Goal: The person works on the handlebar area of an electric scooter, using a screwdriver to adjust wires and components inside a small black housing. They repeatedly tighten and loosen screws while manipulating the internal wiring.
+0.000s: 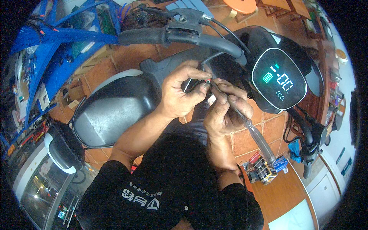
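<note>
My left hand (pixel 180 90) is closed in a pinch, thumb against fingers, on a small thin piece (pixel 208 81) with a bit of red and green at its end. It looks like a wire end, but it is too small to be sure. My right hand (pixel 226 111) is closed around a screwdriver with a clear handle (pixel 260 140), which slants down to the right. The fingertips of both hands meet in front of the electric scooter's dark front body. A dark cable loop (pixel 188 85) shows beside my left fingers.
The scooter's handlebar (pixel 184 37) crosses above my hands, and its lit display (pixel 280 78) is to the right. At left lies the black seat (pixel 115 111). Small boxes (pixel 264 170) sit on a wooden table (pixel 281 195) at lower right. A blue rack (pixel 57 36) stands at upper left.
</note>
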A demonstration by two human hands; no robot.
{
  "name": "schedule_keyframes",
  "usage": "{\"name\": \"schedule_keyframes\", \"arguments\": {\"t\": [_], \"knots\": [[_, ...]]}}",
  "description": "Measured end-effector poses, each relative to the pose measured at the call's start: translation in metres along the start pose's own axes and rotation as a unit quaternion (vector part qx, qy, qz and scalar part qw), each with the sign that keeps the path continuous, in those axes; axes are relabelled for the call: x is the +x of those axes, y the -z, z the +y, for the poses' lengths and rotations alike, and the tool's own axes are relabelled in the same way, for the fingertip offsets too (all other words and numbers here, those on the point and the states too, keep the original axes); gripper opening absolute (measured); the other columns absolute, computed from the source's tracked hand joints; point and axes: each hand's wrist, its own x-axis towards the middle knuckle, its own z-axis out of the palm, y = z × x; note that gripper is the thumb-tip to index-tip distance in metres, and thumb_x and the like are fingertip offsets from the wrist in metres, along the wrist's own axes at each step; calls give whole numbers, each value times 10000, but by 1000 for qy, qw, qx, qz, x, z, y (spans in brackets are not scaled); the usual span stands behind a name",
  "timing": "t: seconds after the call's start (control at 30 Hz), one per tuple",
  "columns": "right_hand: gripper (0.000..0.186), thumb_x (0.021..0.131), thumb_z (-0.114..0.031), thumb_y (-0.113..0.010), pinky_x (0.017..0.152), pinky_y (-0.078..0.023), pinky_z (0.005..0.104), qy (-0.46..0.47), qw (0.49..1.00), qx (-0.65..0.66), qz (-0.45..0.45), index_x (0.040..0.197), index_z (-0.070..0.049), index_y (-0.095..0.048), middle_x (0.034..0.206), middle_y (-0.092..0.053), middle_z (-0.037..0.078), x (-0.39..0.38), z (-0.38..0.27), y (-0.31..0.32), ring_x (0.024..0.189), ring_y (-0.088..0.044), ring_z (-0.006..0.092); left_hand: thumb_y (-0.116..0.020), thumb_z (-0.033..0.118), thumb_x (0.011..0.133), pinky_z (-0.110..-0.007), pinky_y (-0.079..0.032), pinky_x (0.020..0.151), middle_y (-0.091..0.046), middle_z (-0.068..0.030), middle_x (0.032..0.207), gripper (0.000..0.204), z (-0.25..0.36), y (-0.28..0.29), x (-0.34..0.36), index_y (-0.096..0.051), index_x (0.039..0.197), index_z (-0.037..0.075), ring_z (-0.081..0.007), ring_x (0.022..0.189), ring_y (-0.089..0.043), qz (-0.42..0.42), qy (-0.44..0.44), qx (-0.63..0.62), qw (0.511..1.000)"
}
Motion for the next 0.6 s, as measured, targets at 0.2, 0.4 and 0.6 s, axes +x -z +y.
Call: {"name": "schedule_keyframes", "arguments": {"t": [0.2, 0.4, 0.6], "knots": [[215, 922, -42, -558, 794, -568, 409, -23, 1000, 16, -8, 1023, -59, -369, 944, -568, 203, -2, 1, 0, 865, -651, 299, -666, -7, 779, -343, -485, 842, -627, -126, 995, 197, 2, -1, 2, -644, 973, 17, -214, 949, -607, 10, -3, -8, 1000], [206, 946, -48, -522, 776, -598, 404, -30, 999, 26, -9, 1061, -70, -353, 961, -561, 204, -3, 0, 0, 904, -649, 326, -681, 28, 807, -352, -493, 834, -630, -137, 983, 180, 1, 1, 3, -631, 979, 15, -225, 938, -617, -1, -19, 13, 1000], [215, 944, -49, -528, 817, -579, 436, -38, 997, 61, 5, 1075, -71, -360, 957, -559, 198, -3, 0, 0, 907, -645, 327, -658, -67, 754, -315, -485, 816, -623, -102, 961, 224, 7, -4, 4, -636, 960, 19, -189, 910, -606, 20, -5, -10, 1000]]}}
